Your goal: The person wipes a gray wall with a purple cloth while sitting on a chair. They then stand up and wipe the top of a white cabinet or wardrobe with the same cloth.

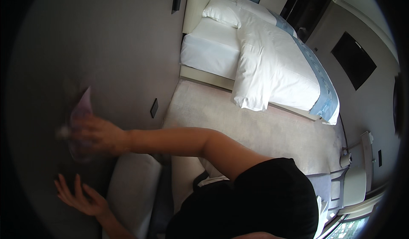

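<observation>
My right hand (97, 136), at the end of the arm stretched to the left, holds a thin pinkish-purple cloth (82, 111) at the dark grey wall (127, 47). Both hand and cloth are blurred by motion, and a pointed fold of the cloth sticks up past the fingers. Lower down, my left hand (83, 199) has its fingers spread and holds nothing; whether it touches the wall is not clear. Beside my forearms stands a grey upholstered piece of furniture (134, 187), partly hidden by the right arm.
A low black wall plate (154, 108) sits near the floor edge. Beyond the carpet (204, 104) stands a bed (211, 52) with a pillow (222, 13) and a white duvet (274, 66) partly folded back. A television (354, 60) hangs opposite; a chair (354, 186) stands at the right.
</observation>
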`<state>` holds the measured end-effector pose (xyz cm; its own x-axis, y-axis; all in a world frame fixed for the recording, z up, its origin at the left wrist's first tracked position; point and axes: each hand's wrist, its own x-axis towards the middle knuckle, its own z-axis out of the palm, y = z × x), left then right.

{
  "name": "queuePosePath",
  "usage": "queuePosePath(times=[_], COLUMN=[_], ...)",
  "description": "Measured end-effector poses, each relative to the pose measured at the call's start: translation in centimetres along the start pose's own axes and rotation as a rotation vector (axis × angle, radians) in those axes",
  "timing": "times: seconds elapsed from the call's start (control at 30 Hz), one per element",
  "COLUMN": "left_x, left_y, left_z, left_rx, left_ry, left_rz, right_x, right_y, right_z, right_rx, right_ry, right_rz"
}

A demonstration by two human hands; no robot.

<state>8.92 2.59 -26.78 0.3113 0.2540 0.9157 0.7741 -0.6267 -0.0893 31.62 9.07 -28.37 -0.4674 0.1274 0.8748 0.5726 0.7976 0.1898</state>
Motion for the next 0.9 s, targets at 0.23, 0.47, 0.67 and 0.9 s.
queuePosePath(times=[0.23, 0.47, 0.67, 0.9], left_x=[0.1, 0.1, 0.4, 0.3], left_y=[-0.1, 0.1, 0.1, 0.4], left_z=[0.1, 0.2, -0.1, 0.0], left_rx=[0.005, -0.011, -0.079, -0.081], left_ry=[0.023, 0.019, 0.048, 0.037], left_rz=[0.016, -0.014, -0.030, -0.035], right_x=[-0.8, 5.0, 0.4, -0.8], right_y=[5.4, 6.3, -2.3, 5.3], right_z=[-5.1, -6.8, 1.6, -5.6], right_rx=[0.012, -0.066, 0.157, -0.053], right_ry=[-0.119, 0.625, -0.441, -0.038], right_rz=[-0.023, 0.666, -0.317, -0.043])
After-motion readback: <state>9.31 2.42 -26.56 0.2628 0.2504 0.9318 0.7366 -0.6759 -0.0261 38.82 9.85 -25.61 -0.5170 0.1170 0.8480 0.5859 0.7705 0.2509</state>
